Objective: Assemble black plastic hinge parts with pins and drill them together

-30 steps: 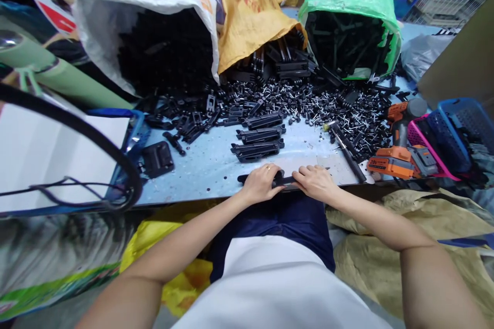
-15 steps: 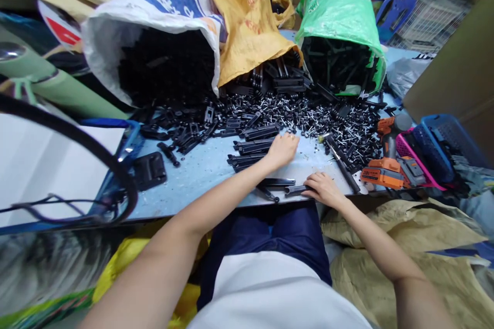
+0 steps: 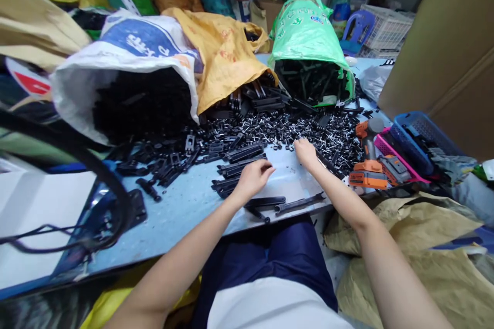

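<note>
My left hand (image 3: 255, 177) hovers just right of a stack of long black plastic bars (image 3: 244, 153), its fingers curled to a pinch. Whatever is between those fingertips is too small to make out. At the near side of the pile of small screws and black bits (image 3: 285, 126), my right hand (image 3: 304, 153) has its fingers drawn together, and what they grip is hidden. A long black part with forked ends (image 3: 301, 204) lies by the table's front edge, touched by neither hand. Under my right forearm, a hammer (image 3: 326, 162) is mostly covered.
A white sack (image 3: 127, 56), an orange sack (image 3: 227, 61) and a green sack (image 3: 304, 31) spill black parts across the back. An orange cordless drill (image 3: 368, 164) and a blue basket (image 3: 415, 139) stand right. A black cable (image 3: 111, 180) arches at left.
My right hand has left the long black part at the front edge and moved up to the screw pile. My left hand has drawn back toward me from the pile. The view has shifted.
</note>
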Tool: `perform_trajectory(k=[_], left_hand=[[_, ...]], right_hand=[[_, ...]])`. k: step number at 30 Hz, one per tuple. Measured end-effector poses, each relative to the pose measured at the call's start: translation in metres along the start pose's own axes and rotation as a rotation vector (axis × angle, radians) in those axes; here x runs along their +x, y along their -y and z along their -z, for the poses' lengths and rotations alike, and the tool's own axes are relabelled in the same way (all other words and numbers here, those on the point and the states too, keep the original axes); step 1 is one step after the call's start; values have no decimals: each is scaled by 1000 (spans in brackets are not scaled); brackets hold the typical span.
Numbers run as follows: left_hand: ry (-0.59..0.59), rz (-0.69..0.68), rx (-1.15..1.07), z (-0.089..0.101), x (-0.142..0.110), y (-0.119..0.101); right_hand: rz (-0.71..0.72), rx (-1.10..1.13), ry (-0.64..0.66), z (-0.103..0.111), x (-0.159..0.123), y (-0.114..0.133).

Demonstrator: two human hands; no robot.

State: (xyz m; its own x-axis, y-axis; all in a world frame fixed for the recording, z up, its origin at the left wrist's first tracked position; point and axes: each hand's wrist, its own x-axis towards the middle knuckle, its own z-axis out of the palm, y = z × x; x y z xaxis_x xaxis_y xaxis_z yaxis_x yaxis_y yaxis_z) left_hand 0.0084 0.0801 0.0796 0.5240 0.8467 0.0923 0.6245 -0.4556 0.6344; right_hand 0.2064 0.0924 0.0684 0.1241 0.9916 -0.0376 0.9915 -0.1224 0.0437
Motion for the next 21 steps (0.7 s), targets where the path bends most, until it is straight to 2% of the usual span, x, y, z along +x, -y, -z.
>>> perform_trajectory(k=[3,5,7,9,12,15,18,21], left_hand=[[-144,321,-616,10,-43,28],[-187,562,-921,14,-65,42],[-196,730,-1120,14,-80,49],[-198,806,-1216,11,-88,52],[-202,790,-1222,4,-89,53],[-173,718,-1115,-2,-86,58],[-133,576,-855,-4,-84,62],[-208,321,-464,-10,-88,63]], right_hand=[[-36,-5,31,-1,16,11],[-41,0,44,-2,18,15],[-31,-1,55,-3,15,17],[9,37,36,-6,7,17],[94,215,-59,-11,-14,14],[174,448,-185,-16,-45,10],[202,658,-269,-19,-75,12],[184,821,-248,-22,-98,19]])
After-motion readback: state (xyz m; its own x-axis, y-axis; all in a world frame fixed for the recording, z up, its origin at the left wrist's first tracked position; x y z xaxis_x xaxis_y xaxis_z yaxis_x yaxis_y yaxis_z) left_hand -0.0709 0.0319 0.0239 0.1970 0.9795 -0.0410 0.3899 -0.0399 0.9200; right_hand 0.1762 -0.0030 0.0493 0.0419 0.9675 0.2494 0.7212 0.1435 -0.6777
